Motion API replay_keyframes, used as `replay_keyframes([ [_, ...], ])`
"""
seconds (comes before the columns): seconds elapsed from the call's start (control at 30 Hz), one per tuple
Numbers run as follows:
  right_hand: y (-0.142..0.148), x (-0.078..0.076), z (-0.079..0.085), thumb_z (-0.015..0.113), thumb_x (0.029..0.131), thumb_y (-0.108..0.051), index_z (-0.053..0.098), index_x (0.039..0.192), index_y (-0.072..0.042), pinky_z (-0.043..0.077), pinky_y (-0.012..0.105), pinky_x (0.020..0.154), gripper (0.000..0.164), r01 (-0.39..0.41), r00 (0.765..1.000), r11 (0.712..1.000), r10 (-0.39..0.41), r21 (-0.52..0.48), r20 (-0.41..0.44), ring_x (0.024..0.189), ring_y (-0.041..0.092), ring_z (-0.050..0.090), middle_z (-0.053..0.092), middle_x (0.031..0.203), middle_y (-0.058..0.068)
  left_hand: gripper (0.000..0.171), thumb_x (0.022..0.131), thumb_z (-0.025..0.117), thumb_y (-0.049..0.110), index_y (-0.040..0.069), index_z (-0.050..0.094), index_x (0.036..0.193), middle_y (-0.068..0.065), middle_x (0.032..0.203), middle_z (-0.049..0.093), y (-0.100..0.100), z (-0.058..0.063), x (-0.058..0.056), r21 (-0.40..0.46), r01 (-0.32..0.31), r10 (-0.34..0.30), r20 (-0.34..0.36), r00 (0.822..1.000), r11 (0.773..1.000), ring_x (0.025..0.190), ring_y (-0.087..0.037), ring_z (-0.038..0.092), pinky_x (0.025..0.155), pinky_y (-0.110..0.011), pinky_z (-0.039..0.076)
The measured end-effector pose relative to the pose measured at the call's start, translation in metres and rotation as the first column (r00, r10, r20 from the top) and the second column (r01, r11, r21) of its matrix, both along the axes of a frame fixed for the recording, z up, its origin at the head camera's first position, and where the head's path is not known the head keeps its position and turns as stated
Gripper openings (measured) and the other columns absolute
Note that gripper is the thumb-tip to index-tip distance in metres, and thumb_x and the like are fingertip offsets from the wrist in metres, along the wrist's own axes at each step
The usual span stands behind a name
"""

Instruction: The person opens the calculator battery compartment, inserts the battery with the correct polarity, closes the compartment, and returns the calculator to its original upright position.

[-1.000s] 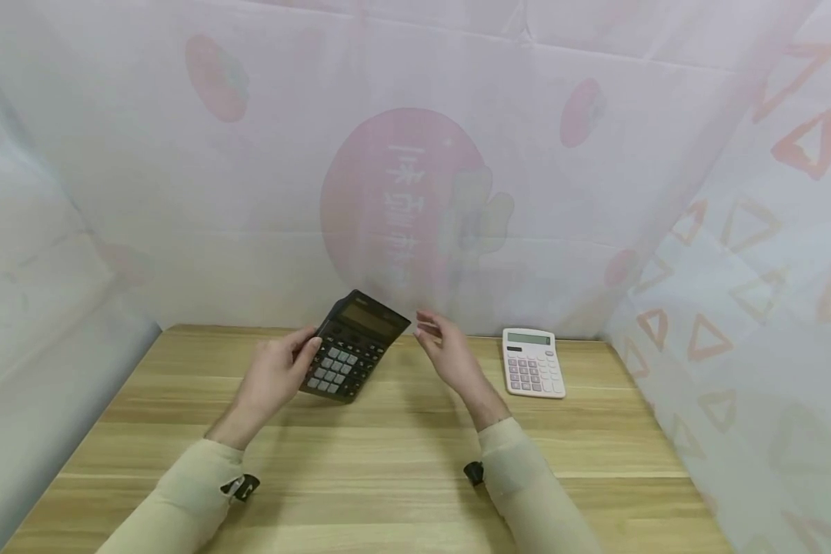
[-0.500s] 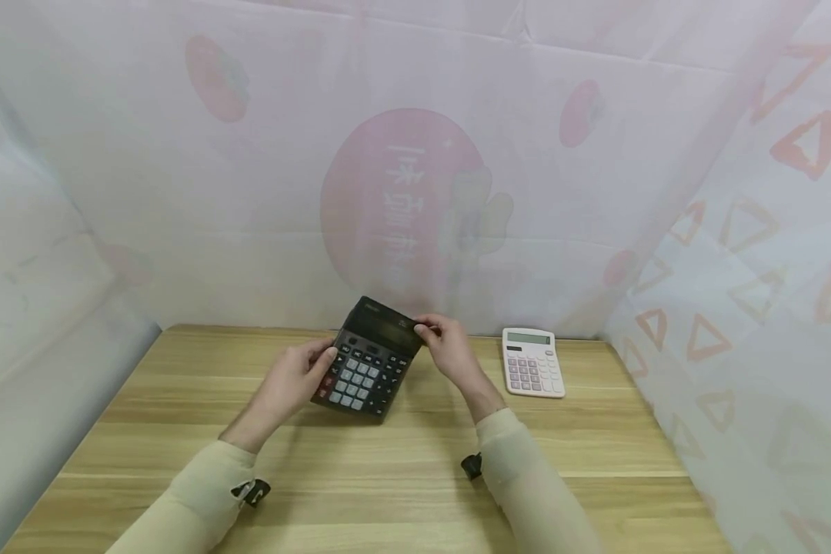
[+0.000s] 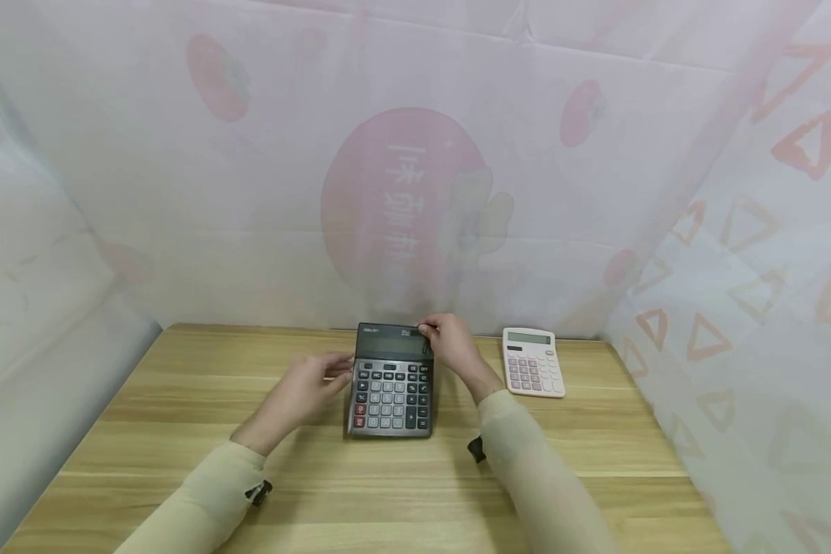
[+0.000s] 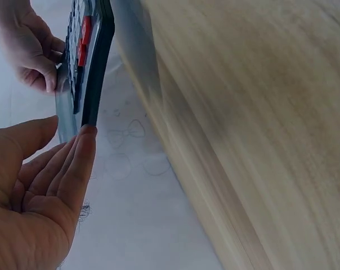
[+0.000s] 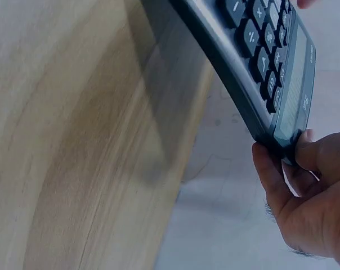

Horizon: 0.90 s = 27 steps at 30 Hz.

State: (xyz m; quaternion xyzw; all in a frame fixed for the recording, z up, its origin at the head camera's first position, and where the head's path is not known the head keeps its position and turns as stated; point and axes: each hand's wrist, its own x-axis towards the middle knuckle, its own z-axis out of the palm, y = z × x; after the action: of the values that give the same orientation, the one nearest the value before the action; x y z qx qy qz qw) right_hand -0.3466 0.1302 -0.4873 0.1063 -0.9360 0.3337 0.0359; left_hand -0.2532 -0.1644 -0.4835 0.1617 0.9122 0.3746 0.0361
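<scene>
A black desk calculator (image 3: 388, 392) with grey and red keys stands squared to the viewer in the middle of the head view, its display end raised off the wood. At its top right corner my right hand (image 3: 453, 345) pinches the rim between thumb and fingers, also plain in the right wrist view. My left hand (image 3: 312, 388) is at the calculator's left side. In the left wrist view its fairly straight fingertips (image 4: 86, 133) touch the edge, while the thumb stands away from the keys. Whether the lower edge touches the table cannot be told.
A white calculator (image 3: 535, 363) with pinkish keys lies to the right of my right hand. The wooden table (image 3: 360, 492) ends at a pale printed curtain (image 3: 263, 192) behind, with more curtain at both sides.
The black calculator has come right and down and turned from tilted to straight. My right hand has taken its top corner; my left hand has loosened from its left edge.
</scene>
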Motion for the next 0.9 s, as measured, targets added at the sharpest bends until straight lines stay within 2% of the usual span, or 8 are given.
replay_keyframes([
  [0.07, 0.011, -0.027, -0.033, 0.070, 0.120, -0.025, 0.090, 0.126, -0.010, 0.070, 0.047, 0.106, 0.025, -0.021, 1.000, 0.999, 0.022, 0.034, -0.014, 0.118, 0.026, 0.084, 0.090, 0.126, 0.009, 0.049, 0.114, 0.076, 0.015, -0.005, 0.067, 0.158, -0.025, 0.150, 0.079, 0.003, -0.002, 0.001, -0.014, 0.012, -0.012, 0.015, 1.000, 1.000, 0.134, -0.041, 0.083, 0.118, -0.057, 0.068],
  [0.2, 0.031, -0.079, -0.090, 0.073, 0.119, -0.031, 0.091, 0.122, -0.017, 0.071, 0.043, 0.099, 0.023, -0.048, 0.999, 0.998, 0.047, 0.052, 0.010, 0.110, 0.019, 0.082, 0.090, 0.122, 0.001, 0.054, 0.112, 0.080, 0.019, -0.002, 0.067, 0.160, -0.027, 0.157, 0.074, 0.010, -0.006, 0.002, -0.077, 0.056, -0.054, 0.027, 0.998, 0.995, 0.138, -0.046, 0.080, 0.119, -0.060, 0.066],
  [0.3, 0.030, -0.081, -0.083, 0.074, 0.117, -0.024, 0.092, 0.115, -0.016, 0.072, 0.047, 0.093, 0.019, -0.037, 0.998, 0.999, 0.035, 0.026, 0.060, 0.103, 0.020, 0.082, 0.090, 0.116, 0.003, 0.062, 0.108, 0.086, 0.023, -0.002, 0.066, 0.161, -0.029, 0.159, 0.073, 0.015, -0.009, 0.002, -0.145, 0.105, -0.106, 0.000, 0.994, 0.984, 0.142, -0.050, 0.077, 0.121, -0.063, 0.064],
  [0.4, 0.029, -0.083, -0.081, 0.075, 0.117, -0.023, 0.092, 0.112, -0.016, 0.072, 0.047, 0.092, 0.019, -0.016, 0.998, 1.000, 0.015, 0.007, 0.060, 0.100, 0.019, 0.080, 0.090, 0.113, 0.002, 0.074, 0.104, 0.091, 0.026, -0.006, 0.061, 0.164, -0.031, 0.163, 0.068, 0.022, -0.013, 0.002, -0.213, 0.150, -0.157, -0.017, 0.987, 0.966, 0.149, -0.051, 0.071, 0.128, -0.064, 0.059],
  [0.57, 0.026, -0.082, -0.079, 0.078, 0.115, -0.025, 0.093, 0.113, -0.015, 0.070, 0.050, 0.099, 0.018, 0.040, 0.996, 0.999, -0.038, -0.031, 0.079, 0.102, 0.020, 0.080, 0.090, 0.111, 0.002, 0.096, 0.094, 0.101, 0.027, -0.007, 0.053, 0.170, -0.037, 0.177, 0.049, 0.031, -0.016, 0.006, -0.296, 0.170, -0.171, 0.024, 0.985, 0.940, 0.162, -0.055, 0.058, 0.137, -0.066, 0.049],
  [0.67, 0.025, -0.079, -0.081, 0.081, 0.114, -0.025, 0.093, 0.112, -0.015, 0.070, 0.052, 0.101, 0.016, 0.063, 0.994, 0.994, -0.055, -0.088, 0.090, 0.104, 0.022, 0.081, 0.090, 0.111, 0.003, 0.100, 0.090, 0.104, 0.025, -0.008, 0.054, 0.169, -0.040, 0.177, 0.046, 0.035, -0.016, 0.006, -0.324, 0.174, -0.173, 0.032, 0.984, 0.930, 0.163, -0.057, 0.056, 0.136, -0.067, 0.049],
  [0.9, 0.029, -0.077, -0.089, 0.082, 0.112, -0.019, 0.091, 0.116, -0.009, 0.071, 0.056, 0.106, 0.013, 0.073, 0.995, 0.983, -0.060, -0.169, 0.077, 0.116, 0.032, 0.084, 0.090, 0.119, 0.010, 0.096, 0.094, 0.102, 0.026, -0.007, 0.054, 0.170, -0.041, 0.177, 0.047, 0.041, -0.016, 0.000, -0.360, 0.185, -0.184, 0.036, 0.982, 0.915, 0.160, -0.058, 0.059, 0.134, -0.068, 0.052],
])
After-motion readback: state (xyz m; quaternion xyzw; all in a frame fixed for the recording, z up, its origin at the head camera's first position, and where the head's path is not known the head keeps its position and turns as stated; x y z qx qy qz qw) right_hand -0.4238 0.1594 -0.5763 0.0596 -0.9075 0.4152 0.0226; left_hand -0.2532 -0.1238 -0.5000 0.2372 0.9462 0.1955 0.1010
